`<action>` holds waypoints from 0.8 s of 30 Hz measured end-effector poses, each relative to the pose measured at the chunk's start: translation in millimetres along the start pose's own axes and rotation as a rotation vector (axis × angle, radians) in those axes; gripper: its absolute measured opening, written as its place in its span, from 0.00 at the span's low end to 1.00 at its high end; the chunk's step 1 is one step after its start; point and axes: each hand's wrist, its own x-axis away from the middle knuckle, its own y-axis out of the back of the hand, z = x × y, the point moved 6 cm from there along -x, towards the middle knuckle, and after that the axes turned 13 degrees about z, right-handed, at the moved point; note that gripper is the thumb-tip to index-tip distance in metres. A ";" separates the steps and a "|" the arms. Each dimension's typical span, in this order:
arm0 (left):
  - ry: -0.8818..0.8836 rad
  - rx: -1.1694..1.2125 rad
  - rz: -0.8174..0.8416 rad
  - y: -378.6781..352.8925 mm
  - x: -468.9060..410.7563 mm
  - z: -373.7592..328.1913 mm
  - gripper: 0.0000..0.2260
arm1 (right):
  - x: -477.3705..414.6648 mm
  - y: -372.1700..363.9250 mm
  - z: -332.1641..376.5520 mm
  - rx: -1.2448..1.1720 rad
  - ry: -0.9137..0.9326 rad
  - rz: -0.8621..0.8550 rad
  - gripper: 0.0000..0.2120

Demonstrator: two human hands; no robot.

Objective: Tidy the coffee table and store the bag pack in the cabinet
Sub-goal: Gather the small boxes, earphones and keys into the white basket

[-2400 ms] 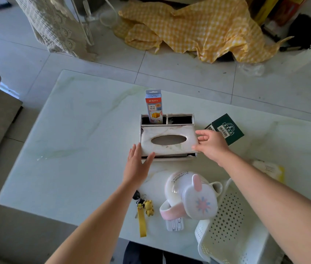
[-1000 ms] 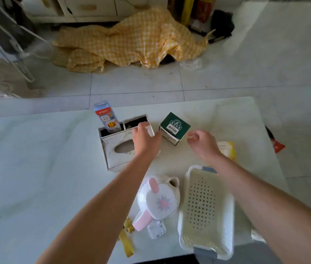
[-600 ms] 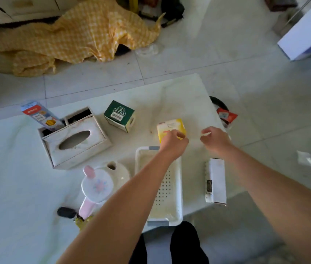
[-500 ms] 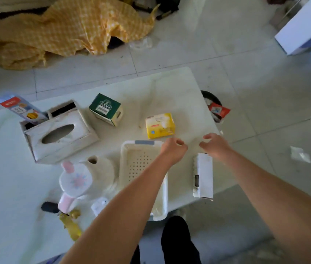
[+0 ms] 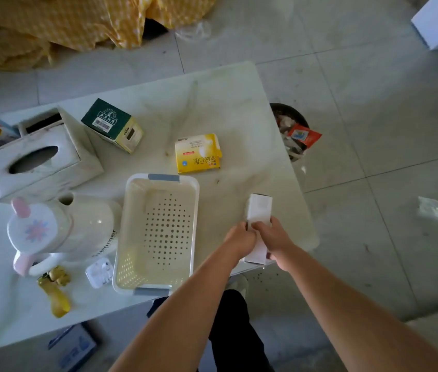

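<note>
Near the marble coffee table's (image 5: 220,103) right front corner, a long white box (image 5: 259,210) is gripped by both hands. My left hand (image 5: 240,237) holds its left side and my right hand (image 5: 274,236) wraps its right side. An empty white perforated basket (image 5: 158,232) sits just left of the hands. Farther back lie a yellow packet (image 5: 197,154), a green box (image 5: 113,124) and a white tissue box (image 5: 38,154). A white kettle with a pink-eared lid (image 5: 59,229) stands at the left. No backpack is in view.
Earbuds in a clear case (image 5: 99,272) and a yellow key strap (image 5: 55,291) lie at the table's front edge. A full bin (image 5: 293,130) stands on the floor right of the table. A yellow checked cloth (image 5: 78,20) is heaped beyond it.
My view has swung right along the table. Both hands left the tissue box, passed the yellow packet, and closed on the long white box, tilting its far end up.
</note>
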 end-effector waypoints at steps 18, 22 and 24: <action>-0.518 0.119 -0.663 139.4 136.8 9.3 0.08 | 70.9 -153.5 85.7 -0.022 0.465 -0.119 0.12; -0.435 0.162 -0.655 146.5 134.0 53.9 0.08 | 62.6 -176.7 57.5 0.133 0.383 -0.112 0.18; -0.370 0.152 -0.602 147.5 126.1 69.3 0.09 | 55.9 -181.7 43.9 0.238 0.327 -0.101 0.20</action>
